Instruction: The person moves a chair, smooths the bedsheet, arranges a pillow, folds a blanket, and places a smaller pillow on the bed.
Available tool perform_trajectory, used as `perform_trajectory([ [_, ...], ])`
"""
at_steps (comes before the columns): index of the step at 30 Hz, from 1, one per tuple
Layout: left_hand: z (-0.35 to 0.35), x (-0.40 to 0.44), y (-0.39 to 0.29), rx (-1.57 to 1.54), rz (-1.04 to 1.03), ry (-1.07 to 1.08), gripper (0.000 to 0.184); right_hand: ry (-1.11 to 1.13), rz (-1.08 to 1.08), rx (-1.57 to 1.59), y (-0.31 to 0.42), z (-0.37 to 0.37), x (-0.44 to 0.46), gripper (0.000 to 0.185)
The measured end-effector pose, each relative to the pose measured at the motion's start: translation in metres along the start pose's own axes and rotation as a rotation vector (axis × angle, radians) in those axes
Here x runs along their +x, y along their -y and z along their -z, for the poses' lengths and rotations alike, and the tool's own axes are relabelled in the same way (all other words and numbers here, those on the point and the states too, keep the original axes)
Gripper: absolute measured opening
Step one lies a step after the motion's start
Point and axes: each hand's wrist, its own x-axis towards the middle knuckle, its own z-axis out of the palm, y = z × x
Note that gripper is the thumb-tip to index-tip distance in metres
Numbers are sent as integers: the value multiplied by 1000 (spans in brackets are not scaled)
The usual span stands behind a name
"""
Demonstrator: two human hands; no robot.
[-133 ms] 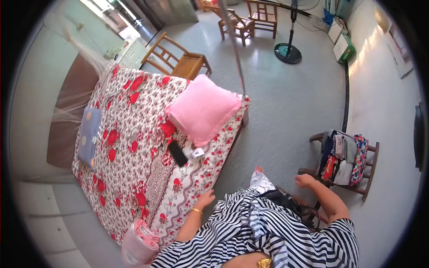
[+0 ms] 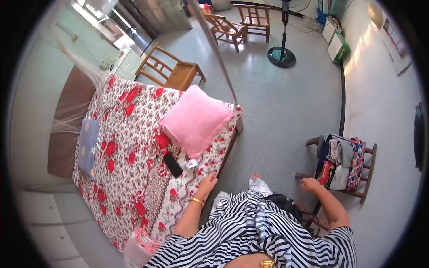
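My left hand (image 2: pixel 208 182), with a gold bracelet (image 2: pixel 196 201) at its wrist, hangs at the edge of the bed (image 2: pixel 129 156). Its fingers are loosely curled and nothing shows in them. Near it on the floral sheet lie a black phone (image 2: pixel 173 165) and a small white item (image 2: pixel 192 163) I cannot identify. Over on the right, my right hand (image 2: pixel 310 184) is closed with no object visible, close to a dark wooden chair (image 2: pixel 368 176) that bears folded clothes (image 2: pixel 339 163). Past the phone sits a pink ruffled pillow (image 2: pixel 196 120).
A blue-grey pillow (image 2: pixel 88 147) lies along the far left of the bed, and a pink roll (image 2: pixel 140 248) at its near end. Beyond stand a wooden chair (image 2: pixel 181 76), two smaller chairs (image 2: pixel 254 20), and a fan base (image 2: pixel 282 57). A black bag (image 2: pixel 282 203) is beside my body.
The view has shifted, so the bed and chairs sit lower in it. My left hand has moved forward along the bed edge, nearer the white item.
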Motion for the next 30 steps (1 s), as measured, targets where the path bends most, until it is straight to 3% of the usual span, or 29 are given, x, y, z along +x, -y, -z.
perform_trajectory([
  [5,17,29,-61,-46,-183,-52,40,-145,-14,127,-24,-15,-11,29],
  [8,12,39,-57,227,-155,235,41,-118,14,248,-21,3,-9,29],
  [9,3,44,-41,258,-201,268,41,-80,11,299,-23,11,-4,30],
  [12,-2,49,-36,277,-59,501,43,-111,41,374,-33,39,25,33],
  [17,23,79,-78,459,-34,593,41,-241,66,407,-59,94,95,34],
  [19,15,108,-55,350,-6,366,39,-238,84,345,-72,115,122,33],
  [23,31,160,-105,344,-90,330,36,-208,60,264,-92,163,148,32],
  [25,27,188,-121,264,31,353,39,-185,49,291,-106,176,163,32],
  [26,28,196,-137,184,-74,293,42,-216,58,274,-118,178,173,33],
  [28,33,209,-184,175,-40,300,42,-241,76,241,-139,186,184,33],
  [30,32,220,-212,182,-49,279,41,-121,27,188,-160,207,194,35],
])
